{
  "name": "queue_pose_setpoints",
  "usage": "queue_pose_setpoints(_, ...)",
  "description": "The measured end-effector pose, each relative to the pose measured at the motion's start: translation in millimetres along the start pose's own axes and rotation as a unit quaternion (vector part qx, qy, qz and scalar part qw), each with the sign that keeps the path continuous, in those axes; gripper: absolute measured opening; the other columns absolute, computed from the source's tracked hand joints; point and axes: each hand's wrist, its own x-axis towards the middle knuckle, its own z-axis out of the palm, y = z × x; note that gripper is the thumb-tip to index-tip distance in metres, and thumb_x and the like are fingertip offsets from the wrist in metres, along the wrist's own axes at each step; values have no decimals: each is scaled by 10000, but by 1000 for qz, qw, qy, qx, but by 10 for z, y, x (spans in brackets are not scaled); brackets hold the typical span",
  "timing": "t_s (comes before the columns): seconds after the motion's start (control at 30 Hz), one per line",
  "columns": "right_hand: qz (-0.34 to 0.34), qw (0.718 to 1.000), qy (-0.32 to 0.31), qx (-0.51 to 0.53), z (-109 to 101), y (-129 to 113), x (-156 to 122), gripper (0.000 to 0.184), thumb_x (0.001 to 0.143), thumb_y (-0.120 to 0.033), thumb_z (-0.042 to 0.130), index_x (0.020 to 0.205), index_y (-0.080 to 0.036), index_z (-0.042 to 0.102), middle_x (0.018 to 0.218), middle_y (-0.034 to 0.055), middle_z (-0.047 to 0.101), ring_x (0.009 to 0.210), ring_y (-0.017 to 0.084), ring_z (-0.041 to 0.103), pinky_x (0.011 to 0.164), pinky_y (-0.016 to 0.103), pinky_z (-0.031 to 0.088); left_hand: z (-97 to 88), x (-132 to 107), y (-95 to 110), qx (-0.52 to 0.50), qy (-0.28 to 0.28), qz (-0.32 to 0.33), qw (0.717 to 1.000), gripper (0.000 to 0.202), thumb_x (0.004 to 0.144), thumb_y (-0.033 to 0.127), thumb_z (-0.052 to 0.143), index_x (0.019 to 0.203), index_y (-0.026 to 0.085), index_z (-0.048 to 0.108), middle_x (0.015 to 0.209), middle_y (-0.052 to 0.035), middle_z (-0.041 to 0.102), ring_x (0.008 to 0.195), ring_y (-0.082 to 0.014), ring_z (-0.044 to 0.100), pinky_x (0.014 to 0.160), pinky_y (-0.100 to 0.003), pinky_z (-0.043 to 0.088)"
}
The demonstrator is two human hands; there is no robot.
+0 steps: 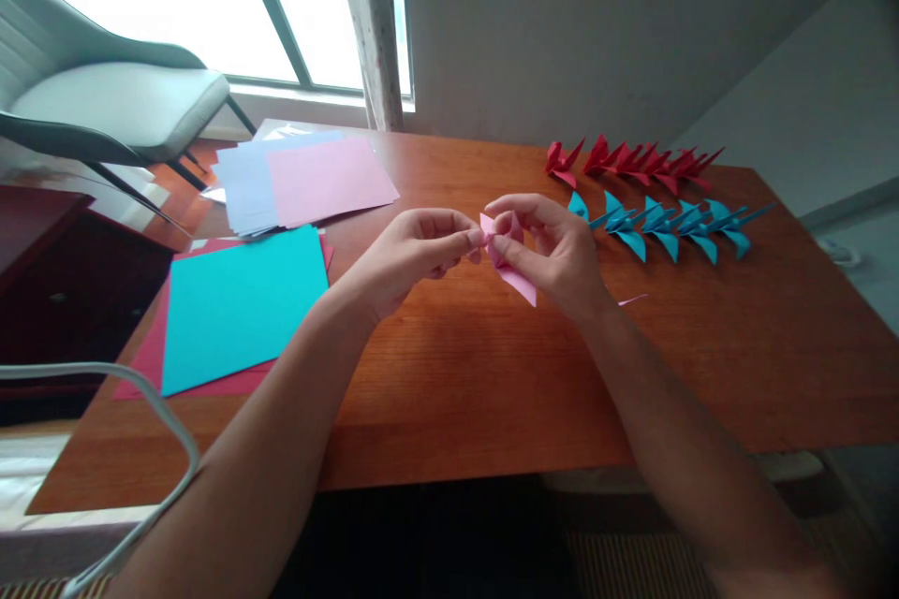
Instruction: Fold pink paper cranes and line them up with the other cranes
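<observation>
Lying at the left of the worktop point(456, 384) is a turquoise sheet point(239, 309) over a red sheet point(144, 360), with a stack of pale blue and pink sheets point(309, 182) behind it. The left hand point(404, 257) is hovering above the worktop's middle, its fingers point(456, 243) pinching together on one edge of a pink folded paper point(518, 281). The right hand point(558, 253) is gripping the same paper from the other side, fingers closed on its upper folds, the lower point hanging free. Further right, a row of red paper cranes point(636, 159) is sitting near the wall, and a row of blue paper cranes point(667, 229) is lying just in front of it.
</observation>
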Motion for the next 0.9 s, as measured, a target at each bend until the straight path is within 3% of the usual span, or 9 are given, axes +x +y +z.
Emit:
queue_pose_setpoints(0.33, 34, 998, -36, 27, -7, -16, -6, 275, 829, -321, 786, 1083, -254, 707, 834, -21, 660, 803, 152, 628, 793, 336, 555, -72, -12, 13, 27, -29, 5, 999, 213, 832, 386, 788, 764, 187, 756, 721, -37, 697, 553, -83, 511, 478, -213, 360)
queue_pose_setpoints(0.47, 49, 995, -45, 70, -8, 25, 4, 293, 830, -326, 794, 1098, -253, 702, 803, -32, 659, 764, 141, 631, 774, 329, 566, -75, -3, -2, 35, -16, 17, 999, 238, 846, 410, 774, 796, 177, 762, 710, -39, 689, 561, -94, 530, 486, -220, 377)
queue_pose_setpoints(0.9, 104, 988, 26, 113, 56, 100, 0, 303, 748, -336, 873, 988, -237, 716, 845, -10, 702, 769, 143, 670, 757, 311, 593, 9, -26, 78, 76, 18, 22, 997, 267, 851, 391, 739, 814, 127, 721, 725, -8, 660, 621, -75, 493, 558, -199, 375)
